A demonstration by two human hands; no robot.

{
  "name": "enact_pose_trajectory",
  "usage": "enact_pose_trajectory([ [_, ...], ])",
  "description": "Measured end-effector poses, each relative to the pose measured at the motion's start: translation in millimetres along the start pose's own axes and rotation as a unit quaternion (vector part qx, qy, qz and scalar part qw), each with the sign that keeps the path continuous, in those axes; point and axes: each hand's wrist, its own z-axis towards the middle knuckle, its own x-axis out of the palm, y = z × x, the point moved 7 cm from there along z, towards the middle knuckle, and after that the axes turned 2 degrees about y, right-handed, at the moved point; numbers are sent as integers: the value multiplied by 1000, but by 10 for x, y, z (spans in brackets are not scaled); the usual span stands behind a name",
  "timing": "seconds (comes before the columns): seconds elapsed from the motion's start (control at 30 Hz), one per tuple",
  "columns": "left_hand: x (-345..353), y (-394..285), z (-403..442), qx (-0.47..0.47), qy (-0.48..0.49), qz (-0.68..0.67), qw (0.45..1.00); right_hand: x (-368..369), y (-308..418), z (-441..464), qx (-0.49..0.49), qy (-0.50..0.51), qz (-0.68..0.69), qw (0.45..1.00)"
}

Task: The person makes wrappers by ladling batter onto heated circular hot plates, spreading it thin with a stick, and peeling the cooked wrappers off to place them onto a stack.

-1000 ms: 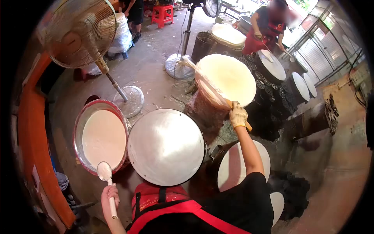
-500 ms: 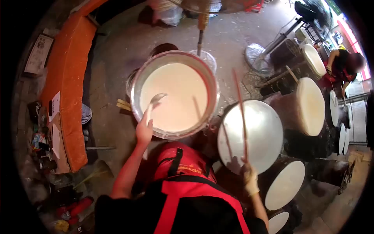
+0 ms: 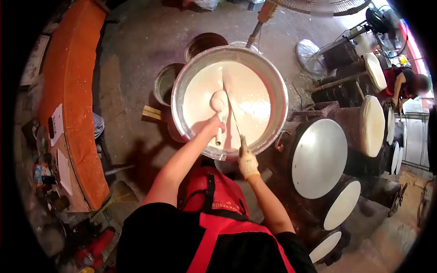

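Observation:
A wide metal pot point(image 3: 178, 119) full of creamy white liquid point(image 3: 255, 86) stands in front of me. My bare left hand point(image 3: 213, 126) is closed around the handle of a ladle point(image 3: 219, 101), whose batter-coated bowl is over the liquid. Beside it, my gloved right hand point(image 3: 248, 160) grips a long thin stick point(image 3: 233, 113) near the pot's front rim. The stick slants up and left across the liquid, its far end close to the ladle bowl. Whether that end dips into the liquid, I cannot tell.
At my right is a round metal plate point(image 3: 320, 158) on a dark drum. Several pale round-topped drums point(image 3: 342, 204) line that side, where another person point(image 3: 403, 86) bends over. An orange-covered table point(image 3: 77, 100) runs along the left. A stand fan point(image 3: 323, 7) is beyond the pot.
My right hand and the stick have moved left from over the metal plate to the pot. My left hand with the ladle has moved right and further over the liquid. The view has shifted.

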Motion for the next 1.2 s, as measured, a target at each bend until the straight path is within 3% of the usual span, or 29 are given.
enact_pose_trajectory([
  [0.03, 156, 34, -85, -1, 59, -114, 992, 17, -31, -210, -23, -32, 9, 999],
  [0.1, 490, 200, -162, -70, 172, -353, 917, -282, 125, -757, 37, 59, 11, 997],
  [0.23, 830, 62, -873, -103, 172, -482, 853, -650, 136, -1462, -2, -16, 87, 996],
  [0.27, 906, -35, -1034, -101, 224, -508, 826, -788, 183, -1591, 2, -20, 83, 996],
  [0.43, 885, -856, -2183, 11, 305, -434, 848, -944, 187, -1757, -29, -104, 57, 993],
  [0.57, 787, -1484, -3083, 201, 309, -261, 892, -1318, 285, -1602, -127, -229, 16, 965],
  [0.6, 748, -1664, -3273, 247, 307, -207, 896, -1464, 320, -1581, -154, -279, -5, 948],
  [0.63, 693, -1824, -3443, 290, 302, -152, 895, -1804, 527, -1614, -242, -368, 16, 897],
  [0.73, 566, -2257, -3772, 370, 247, -51, 894, -2156, 543, -1512, -160, -398, -26, 903],
  [0.77, 495, -2371, -3741, 383, 221, -27, 897, -2285, 631, -1508, -184, -443, -3, 877],
  [0.87, 411, -2479, -3228, 290, 154, 43, 944, -2245, 619, -1288, -162, -453, -7, 877],
  [0.9, 362, -2479, -2983, 228, 150, 60, 960, -2164, 613, -1216, -162, -442, -12, 882],
  [0.93, 366, -2397, -2788, 122, 180, 14, 976, -1972, 488, -1118, -97, -361, -54, 926],
  [0.97, 417, -2295, -2642, 15, 208, -31, 977, -1965, 504, -1135, -35, -268, -11, 963],
  [1.0, 466, -2172, -2529, -32, 215, -46, 975, -1871, 417, -1244, -51, -304, 18, 951],
  [1.13, 1011, -1687, -2626, -77, 234, 35, 969, -1826, -32, -1991, -73, -380, 133, 913],
  [1.2, 1457, -1547, -2624, -25, 262, 132, 956, -1854, -358, -2250, -22, -344, 205, 916],
])
